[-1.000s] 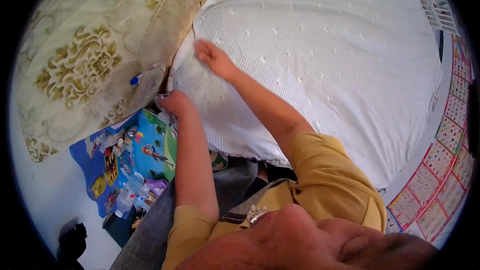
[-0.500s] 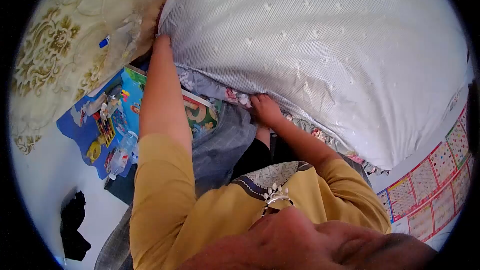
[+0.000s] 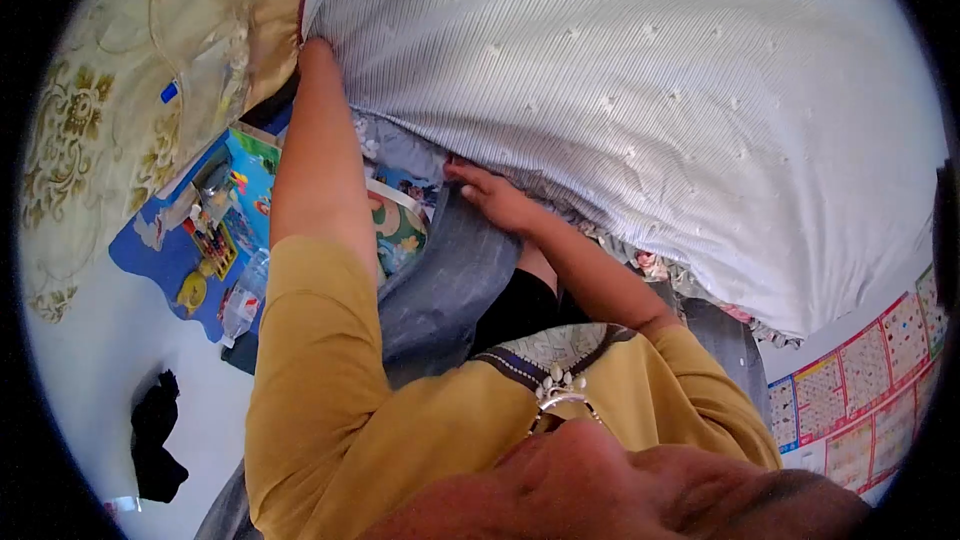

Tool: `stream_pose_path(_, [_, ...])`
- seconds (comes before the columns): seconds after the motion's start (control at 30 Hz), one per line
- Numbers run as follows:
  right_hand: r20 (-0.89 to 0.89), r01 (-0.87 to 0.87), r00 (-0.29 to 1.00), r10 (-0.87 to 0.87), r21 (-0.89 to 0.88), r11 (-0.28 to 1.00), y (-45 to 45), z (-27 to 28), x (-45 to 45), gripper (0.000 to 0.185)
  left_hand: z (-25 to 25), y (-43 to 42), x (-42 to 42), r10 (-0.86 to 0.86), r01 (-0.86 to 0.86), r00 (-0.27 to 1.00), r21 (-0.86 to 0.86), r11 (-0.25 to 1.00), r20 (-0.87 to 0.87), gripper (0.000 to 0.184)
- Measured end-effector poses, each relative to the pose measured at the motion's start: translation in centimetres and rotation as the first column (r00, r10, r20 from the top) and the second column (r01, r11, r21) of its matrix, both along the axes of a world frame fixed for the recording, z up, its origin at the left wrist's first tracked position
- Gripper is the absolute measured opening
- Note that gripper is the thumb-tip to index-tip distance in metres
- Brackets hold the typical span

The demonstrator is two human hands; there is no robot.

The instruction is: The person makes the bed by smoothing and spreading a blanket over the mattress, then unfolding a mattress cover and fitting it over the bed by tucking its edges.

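A white striped sheet (image 3: 620,90) with small tufts covers a bed-like surface that fills the upper right. My left arm reaches up to its left corner; the sheet hides my left hand, so its fingers cannot be made out. At the sheet's front edge lies my right hand (image 3: 492,198), its visible fingers stretched out to the left and touching the border. The other fingertips are partly hidden there. Below this edge shows a grey floral fabric (image 3: 405,145) with a ruffled border (image 3: 655,265). Grey sheer cloth (image 3: 440,280) hangs close under my right hand.
On the left is a blue children's table (image 3: 150,250) with a clear bottle (image 3: 240,310), a yellow item (image 3: 192,292) and colourful books (image 3: 252,175). Patterned curtain-like fabric (image 3: 70,140) covers the upper left. Black cloth (image 3: 157,440) lies lower left. A picture chart (image 3: 850,380) is at right.
My right hand has slid left along the sheet's edge, and its fingers are more stretched out. My left arm reaches slightly farther up. More of the fabric under the edge shows.
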State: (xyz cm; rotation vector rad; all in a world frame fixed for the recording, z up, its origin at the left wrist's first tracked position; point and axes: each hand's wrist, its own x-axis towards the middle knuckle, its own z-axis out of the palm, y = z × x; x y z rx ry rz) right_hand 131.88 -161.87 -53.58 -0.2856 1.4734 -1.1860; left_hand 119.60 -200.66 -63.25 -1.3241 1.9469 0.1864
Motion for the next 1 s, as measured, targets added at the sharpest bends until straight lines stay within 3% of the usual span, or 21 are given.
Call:
stream_pose_path(0.03, [0.066,0.124,0.991,-0.116,-0.142,0.982,-0.2,-0.7,1.0,0.048,0.0,0.1,-0.1,-0.005,0.005,1.0,0.002,1.0,0.008,0.033])
stream_pose_path(0.13, [0.097,-0.052,0.994,0.052,-0.006,0.999,-1.8,-2.5,1.0,0.06,0.1,0.7,0.2,-0.017,0.017,1.0,0.009,1.0,0.019,0.033])
stream_pose_path(0.17, [-0.092,-0.005,0.996,0.001,-0.045,0.999,-2.1,-4.4,3.7,0.061,0.1,1.0,0.4,-0.017,0.017,1.0,0.015,1.0,0.026,0.033])
stream_pose_path(0.23, [-0.159,-0.097,0.982,0.104,0.051,0.994,-2.0,-3.9,4.0,0.06,0.5,2.2,0.9,-0.004,0.004,1.0,0.049,0.999,0.012,0.034])
stream_pose_path(0.3, [-0.128,-0.231,0.96,0.251,0.152,0.961,-2.5,-2.5,2.1,0.06,1.5,4.8,1.9,0.205,-0.195,0.975,0.108,0.975,-0.085,0.034])
stream_pose_path(0.37, [0.023,-0.409,0.909,0.416,0.239,0.881,-3.3,0.2,-1.2,0.059,1.2,5.9,3.8,0.588,-0.558,0.788,0.189,0.808,-0.186,0.034])
stream_pose_path(0.4, [-0.092,-0.362,0.919,0.384,0.195,0.912,-3.5,-0.4,-0.8,0.056,0.6,6.0,4.8,0.724,-0.692,0.656,0.21,0.69,-0.214,0.033])
stream_pose_path(0.47, [-0.313,-0.278,0.904,0.291,0.087,0.957,-3.6,-2.1,0.5,0.051,-1.0,4.2,5.4,0.563,-0.548,0.826,0.199,0.813,-0.028,0.035])
stream_pose_path(0.57, [-0.339,-0.26,0.875,0.345,0.27,0.927,-4.2,-2.2,1.5,0.041,-5.0,1.4,7.2,0.122,-0.127,0.992,0.224,0.966,0.038,0.038])
stream_pose_path(0.6, [-0.449,-0.372,0.767,0.458,0.271,0.888,-4.7,-1.9,1.8,0.037,-5.6,1.4,7.0,-0.051,0.041,0.998,0.24,0.97,0.036,0.04])
stream_pose_path(0.67, [-0.634,-0.57,0.478,0.608,0.303,0.764,-5.9,-0.9,2.3,0.031,-4.8,2.0,6.2,-0.057,0.048,0.998,0.236,0.971,0.033,0.041])
stream_pose_path(0.7, [-0.62,-0.585,0.579,0.529,0.136,0.799,-5.9,-0.1,2.3,0.027,-3.6,2.6,5.5,0.009,-0.014,1.0,0.221,0.975,0.024,0.042])
stream_pose_path(0.8, [-0.305,-0.741,0.624,0.719,0.059,0.669,-5.0,2.0,4.3,0.026,-1.8,3.3,4.9,0.102,-0.1,0.995,0.194,0.976,0.0,0.044])
stream_pose_path(0.83, [-0.216,-0.743,0.661,0.718,-0.32,0.588,-4.4,1.7,5.5,0.026,-1.5,3.6,4.7,0.116,-0.113,0.993,0.189,0.975,-0.006,0.044])
stream_pose_path(0.87, [-0.124,-0.614,0.666,0.735,-0.651,0.446,-4.0,1.3,6.5,0.025,-1.5,3.8,4.4,0.13,-0.125,0.991,0.182,0.975,-0.012,0.045])
stream_pose_path(0.93, [0.156,-0.361,0.554,0.818,-0.84,0.405,-3.6,4.5,9.3,0.027,-1.1,4.2,4.0,0.15,-0.146,0.989,0.174,0.974,-0.014,0.046])
stream_pose_path(1.0, [0.1,-0.425,0.65,0.754,-0.774,0.469,-3.6,5.3,9.4,0.023,-1.9,3.7,3.9,0.148,-0.145,0.989,0.19,0.971,-0.002,0.048])
